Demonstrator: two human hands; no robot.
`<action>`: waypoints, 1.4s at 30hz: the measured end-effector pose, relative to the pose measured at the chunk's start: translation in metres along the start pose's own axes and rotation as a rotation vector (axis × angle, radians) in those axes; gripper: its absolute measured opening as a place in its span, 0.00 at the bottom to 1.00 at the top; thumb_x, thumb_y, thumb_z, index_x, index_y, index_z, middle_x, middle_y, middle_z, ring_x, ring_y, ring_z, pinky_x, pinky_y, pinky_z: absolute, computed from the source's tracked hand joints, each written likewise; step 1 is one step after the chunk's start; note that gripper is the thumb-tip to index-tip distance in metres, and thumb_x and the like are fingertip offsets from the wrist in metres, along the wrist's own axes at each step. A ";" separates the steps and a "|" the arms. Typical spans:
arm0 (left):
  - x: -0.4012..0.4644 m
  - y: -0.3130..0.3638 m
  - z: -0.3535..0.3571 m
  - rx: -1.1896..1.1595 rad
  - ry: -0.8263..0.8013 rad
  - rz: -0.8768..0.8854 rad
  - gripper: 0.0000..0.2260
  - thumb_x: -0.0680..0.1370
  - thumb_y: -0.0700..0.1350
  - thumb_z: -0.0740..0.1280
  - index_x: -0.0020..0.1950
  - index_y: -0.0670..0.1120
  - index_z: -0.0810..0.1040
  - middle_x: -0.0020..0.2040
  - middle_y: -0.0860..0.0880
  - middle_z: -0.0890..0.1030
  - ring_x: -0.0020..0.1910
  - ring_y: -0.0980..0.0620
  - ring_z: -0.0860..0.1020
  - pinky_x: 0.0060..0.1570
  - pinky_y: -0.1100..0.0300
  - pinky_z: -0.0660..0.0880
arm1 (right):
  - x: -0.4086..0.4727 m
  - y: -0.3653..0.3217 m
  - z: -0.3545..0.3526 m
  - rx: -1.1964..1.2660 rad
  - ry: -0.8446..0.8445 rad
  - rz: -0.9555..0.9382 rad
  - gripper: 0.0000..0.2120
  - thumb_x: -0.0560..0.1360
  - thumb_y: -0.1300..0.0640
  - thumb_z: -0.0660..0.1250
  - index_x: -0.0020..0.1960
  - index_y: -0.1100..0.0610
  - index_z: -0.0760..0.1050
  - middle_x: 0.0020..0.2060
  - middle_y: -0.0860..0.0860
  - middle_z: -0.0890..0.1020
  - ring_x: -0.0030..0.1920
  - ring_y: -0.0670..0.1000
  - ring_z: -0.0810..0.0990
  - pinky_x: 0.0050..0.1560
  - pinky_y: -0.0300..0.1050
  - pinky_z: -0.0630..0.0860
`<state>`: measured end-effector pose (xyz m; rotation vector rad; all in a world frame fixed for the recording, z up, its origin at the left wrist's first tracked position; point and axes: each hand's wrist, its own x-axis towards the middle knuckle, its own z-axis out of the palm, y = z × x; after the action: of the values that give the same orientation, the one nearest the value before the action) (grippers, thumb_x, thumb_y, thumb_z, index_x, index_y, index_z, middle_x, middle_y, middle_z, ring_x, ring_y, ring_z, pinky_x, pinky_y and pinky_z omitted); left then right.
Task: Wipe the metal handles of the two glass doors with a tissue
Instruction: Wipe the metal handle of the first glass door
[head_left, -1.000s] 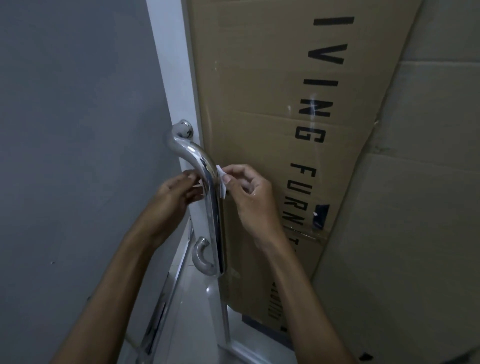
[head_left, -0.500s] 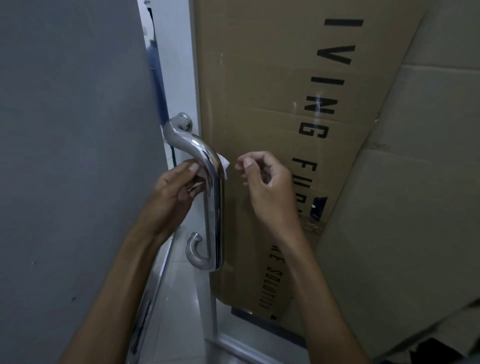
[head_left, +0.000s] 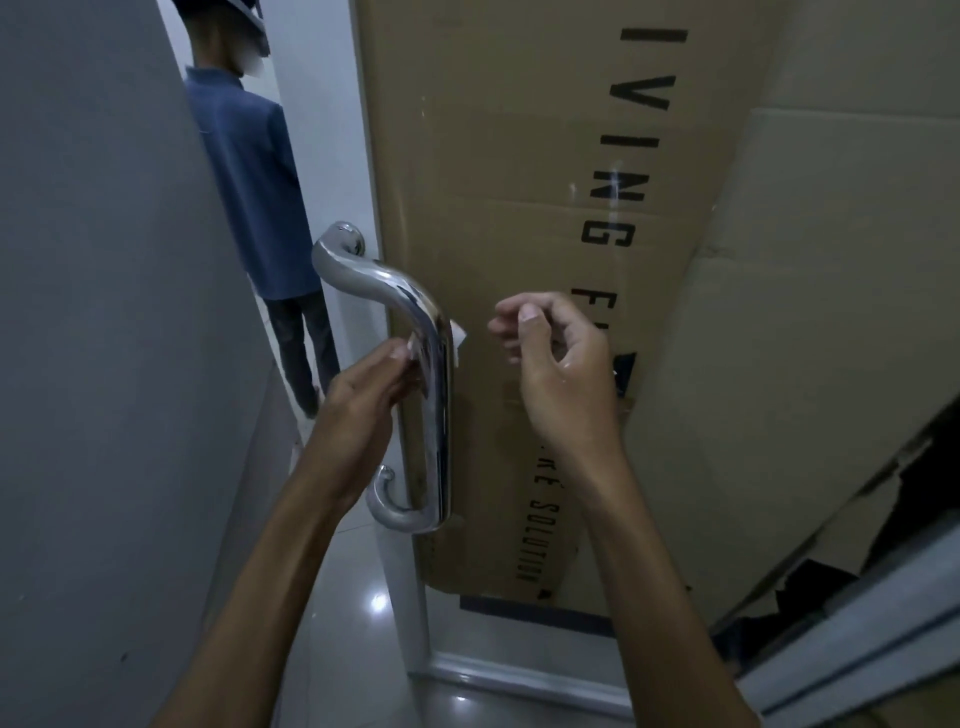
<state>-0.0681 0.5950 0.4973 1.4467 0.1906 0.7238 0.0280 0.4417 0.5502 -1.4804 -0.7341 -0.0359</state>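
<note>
Your left hand (head_left: 363, 395) is raised against the left side of the curved, polished chrome door handle (head_left: 434, 395), its fingers pinching a small white tissue (head_left: 458, 336) just behind the upright bar. Only scraps of that tissue show: one pale edge at your left fingertips, and a small corner poking out on the far side of the bar, toward your right hand (head_left: 558, 364). Your right hand hangs just beside the handle, apart from it, fingers loosely curled with the thumb near the forefinger, holding nothing you can see and clear of the tissue corner.

Above your left hand, the handle bends over to a round mount on the white frame of the glass door (head_left: 400, 587); below it, the bar runs down and hooks back in a short curl. Behind your right hand, large sheets of brown cardboard with black printed lettering (head_left: 519, 182) cover the glass, and more torn cardboard leans farther out to that side. A plain grey wall panel (head_left: 104, 312) fills the space left of your left hand. Past it, through the gap above the handle, a person in a blue shirt and dark trousers (head_left: 249, 182) stands on the glossy pale tiled floor (head_left: 353, 613).
</note>
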 end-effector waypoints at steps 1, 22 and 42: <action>-0.003 -0.002 -0.001 0.048 0.020 0.005 0.16 0.88 0.46 0.58 0.64 0.42 0.83 0.63 0.41 0.84 0.66 0.41 0.79 0.73 0.44 0.69 | -0.004 0.002 -0.001 -0.005 0.006 0.018 0.11 0.86 0.58 0.60 0.52 0.53 0.81 0.44 0.46 0.86 0.47 0.44 0.84 0.53 0.55 0.81; -0.056 -0.050 0.032 0.790 0.150 0.411 0.32 0.85 0.43 0.60 0.86 0.43 0.50 0.86 0.48 0.52 0.85 0.52 0.52 0.82 0.48 0.53 | -0.029 0.001 0.008 0.002 0.048 0.102 0.12 0.86 0.59 0.59 0.52 0.55 0.81 0.45 0.49 0.86 0.49 0.45 0.84 0.52 0.44 0.82; -0.012 -0.021 0.022 0.518 0.245 0.252 0.24 0.84 0.44 0.64 0.81 0.51 0.67 0.67 0.64 0.74 0.71 0.60 0.71 0.76 0.48 0.68 | -0.037 -0.010 -0.007 0.005 0.098 0.145 0.13 0.86 0.59 0.58 0.53 0.58 0.82 0.46 0.52 0.86 0.47 0.46 0.84 0.48 0.38 0.80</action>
<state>-0.0591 0.5712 0.4767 1.8919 0.4120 1.1152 -0.0028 0.4189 0.5422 -1.5125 -0.5458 0.0038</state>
